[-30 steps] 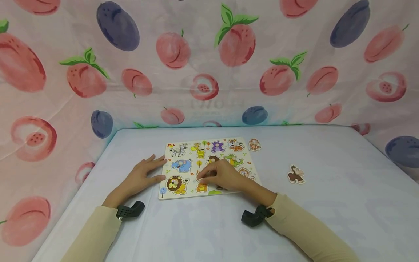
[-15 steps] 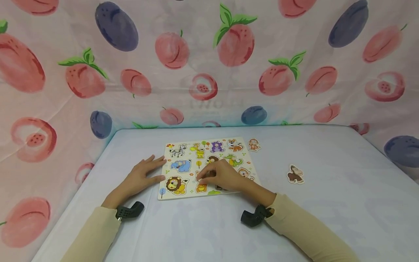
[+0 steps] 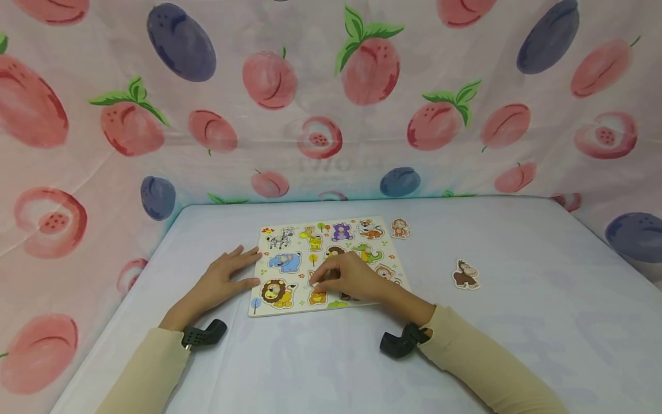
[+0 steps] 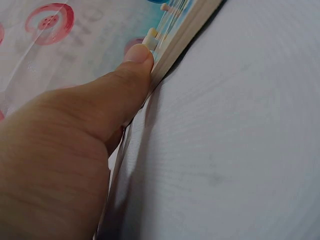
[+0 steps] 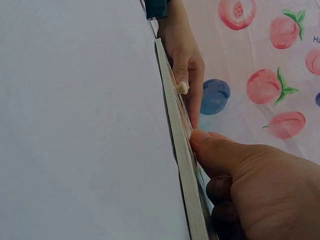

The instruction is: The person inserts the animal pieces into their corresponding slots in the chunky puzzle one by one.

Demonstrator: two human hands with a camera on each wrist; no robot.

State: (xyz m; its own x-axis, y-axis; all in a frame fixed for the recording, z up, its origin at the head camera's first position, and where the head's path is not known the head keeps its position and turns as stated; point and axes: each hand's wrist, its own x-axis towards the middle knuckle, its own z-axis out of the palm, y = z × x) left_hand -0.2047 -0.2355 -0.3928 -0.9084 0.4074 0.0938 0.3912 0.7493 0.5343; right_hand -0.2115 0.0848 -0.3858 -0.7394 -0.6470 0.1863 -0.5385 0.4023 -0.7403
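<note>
A white wooden peg puzzle board [image 3: 295, 309] with animal pieces lies on the table. At its left edge my left hand [image 3: 223, 280] rests with fingers spread, fingertips and thumb touching the rim. My right hand [image 3: 353, 278] reaches over the lower middle of the board. Its thumb and index finger pinch an orange animal puzzle piece [image 3: 318, 297], whose upper part they mostly cover. In the right wrist view, the thumb [image 5: 201, 137] and finger meet just above the board's face; the knob between them is hidden. A lion piece [image 3: 277, 293] sits left of the right fingertips.
Off the board's right side lie two loose pieces, a small monkey [image 3: 400, 228] near the top corner and a brown gorilla [image 3: 466, 275] farther right. A fruit-print cloth [image 3: 320, 86] hangs behind the table. Each wrist wears a black camera mount [image 3: 206, 333].
Both hands stay in place on the board, the right still pinching the orange animal piece. The whole head view shifts very slightly left.
</note>
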